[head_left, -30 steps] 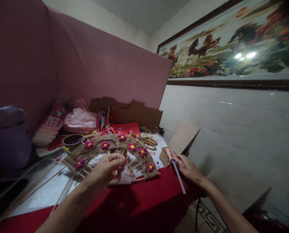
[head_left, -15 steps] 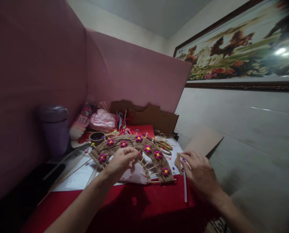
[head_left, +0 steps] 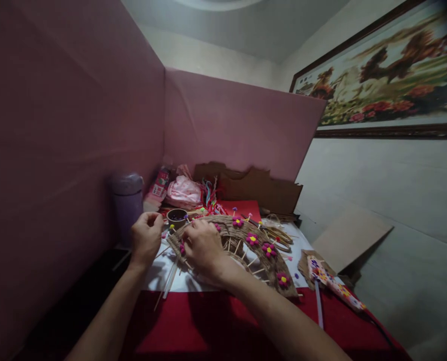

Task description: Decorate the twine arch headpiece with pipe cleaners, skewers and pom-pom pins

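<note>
A fan-shaped piece (head_left: 259, 228) wound with brown twine lies on the table, with magenta flowers on its band and thin sticks showing in its inner opening. My right hand (head_left: 204, 250) rests over its left part, fingers curled down; the hand hides their tips. Just off the fan's left end, my left hand (head_left: 147, 238) is raised, thumb and fingers pinched together. Whatever they hold is too small to make out. A flower-patterned glue gun (head_left: 334, 283) lies at the right on a brown scrap, apart from both hands.
A dark-filled bowl (head_left: 177, 216) and a purple lidded cup (head_left: 128, 205) stand at the left. Scissors (head_left: 279, 235) lie behind the fan. Coloured cords (head_left: 212, 193), a pink cloth bundle (head_left: 185, 192) and torn cardboard (head_left: 246, 185) are at the back.
My right hand has let go of the glue gun and moved left onto the fan. My left hand has drawn away from the fan's middle to its left end. The view has shifted.
</note>
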Available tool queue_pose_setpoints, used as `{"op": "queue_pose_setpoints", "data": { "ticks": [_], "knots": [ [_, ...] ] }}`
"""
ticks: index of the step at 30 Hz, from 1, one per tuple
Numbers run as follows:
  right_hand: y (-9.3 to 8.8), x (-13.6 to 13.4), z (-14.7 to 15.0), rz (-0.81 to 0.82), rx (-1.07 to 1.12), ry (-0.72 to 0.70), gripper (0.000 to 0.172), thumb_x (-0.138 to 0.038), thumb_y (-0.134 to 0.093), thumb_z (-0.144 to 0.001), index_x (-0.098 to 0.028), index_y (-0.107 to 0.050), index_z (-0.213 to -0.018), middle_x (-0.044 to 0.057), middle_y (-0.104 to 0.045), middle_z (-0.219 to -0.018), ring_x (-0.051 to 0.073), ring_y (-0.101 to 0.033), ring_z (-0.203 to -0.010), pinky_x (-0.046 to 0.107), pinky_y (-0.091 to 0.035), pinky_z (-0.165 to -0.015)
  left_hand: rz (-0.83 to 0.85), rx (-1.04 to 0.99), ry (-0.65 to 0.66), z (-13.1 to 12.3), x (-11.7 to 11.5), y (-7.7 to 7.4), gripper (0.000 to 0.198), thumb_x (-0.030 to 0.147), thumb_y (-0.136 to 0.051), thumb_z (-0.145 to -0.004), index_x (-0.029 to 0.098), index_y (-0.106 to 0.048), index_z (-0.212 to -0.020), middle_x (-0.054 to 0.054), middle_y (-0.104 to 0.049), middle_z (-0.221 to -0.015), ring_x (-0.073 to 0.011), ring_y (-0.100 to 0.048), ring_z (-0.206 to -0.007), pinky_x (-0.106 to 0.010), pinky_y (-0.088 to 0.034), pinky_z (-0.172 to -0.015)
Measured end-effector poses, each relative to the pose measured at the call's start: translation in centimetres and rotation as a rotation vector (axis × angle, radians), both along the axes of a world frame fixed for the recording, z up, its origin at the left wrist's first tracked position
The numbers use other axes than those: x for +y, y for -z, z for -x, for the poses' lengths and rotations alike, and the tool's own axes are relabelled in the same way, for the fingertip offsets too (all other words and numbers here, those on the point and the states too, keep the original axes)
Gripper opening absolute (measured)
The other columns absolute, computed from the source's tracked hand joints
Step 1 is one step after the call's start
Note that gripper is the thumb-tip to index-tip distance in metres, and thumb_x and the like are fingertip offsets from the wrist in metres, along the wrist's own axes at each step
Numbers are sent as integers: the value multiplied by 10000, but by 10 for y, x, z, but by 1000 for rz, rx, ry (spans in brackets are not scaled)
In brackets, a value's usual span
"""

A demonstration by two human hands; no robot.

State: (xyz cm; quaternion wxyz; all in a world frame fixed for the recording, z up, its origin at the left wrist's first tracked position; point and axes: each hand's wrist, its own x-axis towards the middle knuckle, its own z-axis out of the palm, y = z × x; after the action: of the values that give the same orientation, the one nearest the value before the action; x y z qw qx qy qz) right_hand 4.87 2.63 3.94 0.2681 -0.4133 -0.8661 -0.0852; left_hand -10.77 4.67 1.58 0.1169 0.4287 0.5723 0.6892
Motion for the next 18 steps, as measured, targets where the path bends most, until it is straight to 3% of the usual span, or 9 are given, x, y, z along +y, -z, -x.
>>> {"op": "queue_pose_setpoints", "data": {
  "ticks": [6,10,18],
  "knots": [
    [13,26,28,-16,-22,-5,125,-298,-545,-814,-229,-649,-810,47,-568,-866,199,-470,-861,308,-309,-698,86,36,-54,2,3,15,141,322,-577,-631,185,-607,-644,-17,-606,-607,-174,-545,-594,-273,-385,-586],
    [21,35,36,-25,-47,-7,142,-324,-541,-822,-241,-656,-813,46,-554,-845,200,-458,-832,311,-304,-684,123,-36,-8,4,10,20,143,310,-573,-583,169,-594,-589,-26,-594,-559,-176,-543,-555,-275,-397,-549],
    [32,21,24,-147,-26,-37,142,-341,-592,-797,-203,-620,-815,55,-550,-926,213,-436,-894,357,-309,-775,151,-208,129,6,11,23,185,327,-594,-540,143,-578,-554,-6,-560,-491,-145,-530,-471,-266,-436,-481]
  ]
}}
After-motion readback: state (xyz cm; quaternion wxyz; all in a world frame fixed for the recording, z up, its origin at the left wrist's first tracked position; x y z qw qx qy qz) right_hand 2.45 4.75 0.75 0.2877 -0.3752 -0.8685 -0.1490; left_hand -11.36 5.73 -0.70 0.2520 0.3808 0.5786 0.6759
